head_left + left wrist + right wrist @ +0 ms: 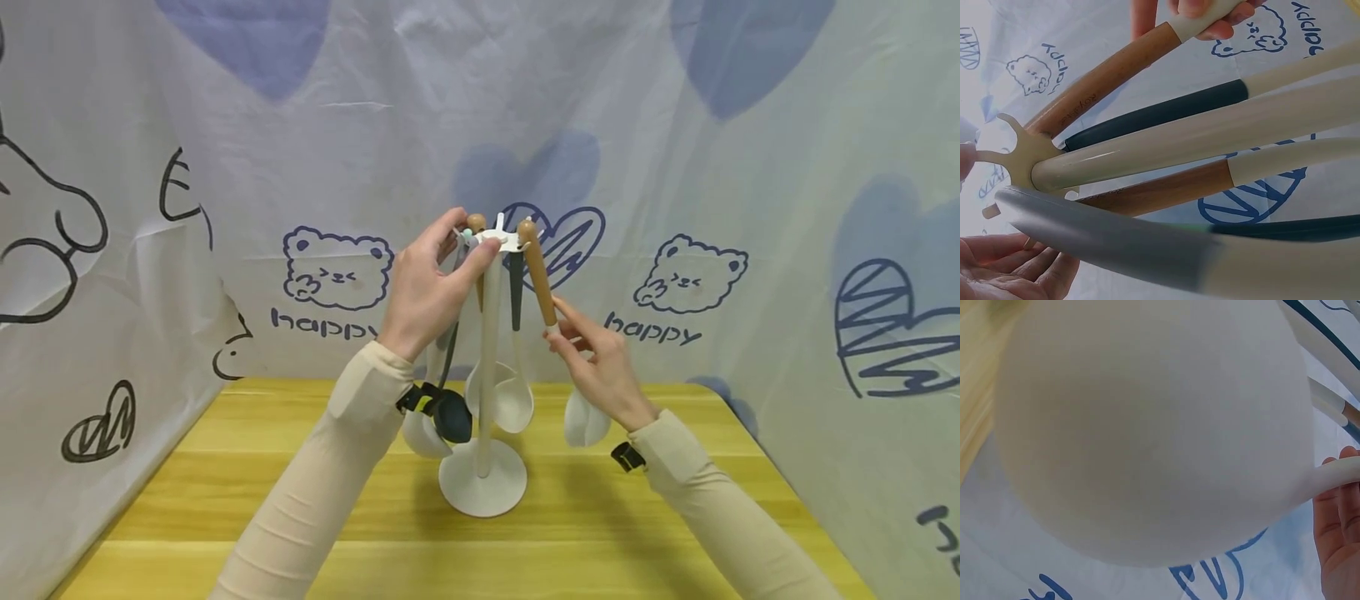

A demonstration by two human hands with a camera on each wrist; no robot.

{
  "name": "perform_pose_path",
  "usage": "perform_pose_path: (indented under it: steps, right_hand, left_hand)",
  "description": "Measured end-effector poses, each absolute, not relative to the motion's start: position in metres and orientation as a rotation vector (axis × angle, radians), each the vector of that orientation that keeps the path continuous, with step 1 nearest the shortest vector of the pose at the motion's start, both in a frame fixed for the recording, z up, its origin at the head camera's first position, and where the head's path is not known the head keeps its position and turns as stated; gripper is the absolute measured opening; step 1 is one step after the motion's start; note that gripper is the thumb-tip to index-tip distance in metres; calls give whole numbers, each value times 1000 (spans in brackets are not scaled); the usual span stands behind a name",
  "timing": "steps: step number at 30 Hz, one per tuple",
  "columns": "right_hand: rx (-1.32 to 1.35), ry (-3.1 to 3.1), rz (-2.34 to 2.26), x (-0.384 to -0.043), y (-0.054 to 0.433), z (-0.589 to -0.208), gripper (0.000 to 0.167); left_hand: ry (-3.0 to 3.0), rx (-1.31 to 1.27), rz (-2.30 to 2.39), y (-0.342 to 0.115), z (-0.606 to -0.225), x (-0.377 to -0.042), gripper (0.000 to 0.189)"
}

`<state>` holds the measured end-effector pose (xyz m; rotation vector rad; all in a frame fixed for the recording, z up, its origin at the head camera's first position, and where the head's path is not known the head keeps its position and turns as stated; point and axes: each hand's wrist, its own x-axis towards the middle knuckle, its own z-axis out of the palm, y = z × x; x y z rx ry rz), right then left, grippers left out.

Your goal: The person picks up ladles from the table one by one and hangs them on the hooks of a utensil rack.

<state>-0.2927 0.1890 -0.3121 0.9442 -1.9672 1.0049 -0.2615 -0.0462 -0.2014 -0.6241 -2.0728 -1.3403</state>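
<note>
A white utensil stand (483,479) is upright on the table, with several kitchen utensils hanging from its hooked top. My left hand (427,283) holds that top, thumb on one hook and fingers at the far side. My right hand (603,367) pinches a ladle (540,283) where its wooden handle meets the white neck; the handle's knobbed end is at a right-hand hook. Whether it hangs on that hook, I cannot tell. The ladle's white bowl (1154,437) fills much of the right wrist view. A grey-handled utensil (1104,231) passes close by the left fingers.
A dark-handled utensil (516,292) hangs behind the pole. On the left side hang a black-bowled utensil (452,417) and a white one (423,437), partly hidden. The yellow wooden table (300,500) is bordered by a printed cloth (465,108).
</note>
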Motion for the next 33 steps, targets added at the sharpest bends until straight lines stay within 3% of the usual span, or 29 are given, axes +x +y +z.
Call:
perform_pose_path:
  steps: [19,33]
  right_hand:
    - [957,-1948,1084,-290,186,-318,54]
    - [931,-2053,1182,-287,179,-319,44]
  left_hand:
    - [-2044,-658,-1376,-45,-201,-261,51]
    - [-2067,-626,-1363,-46,-203,-261,56]
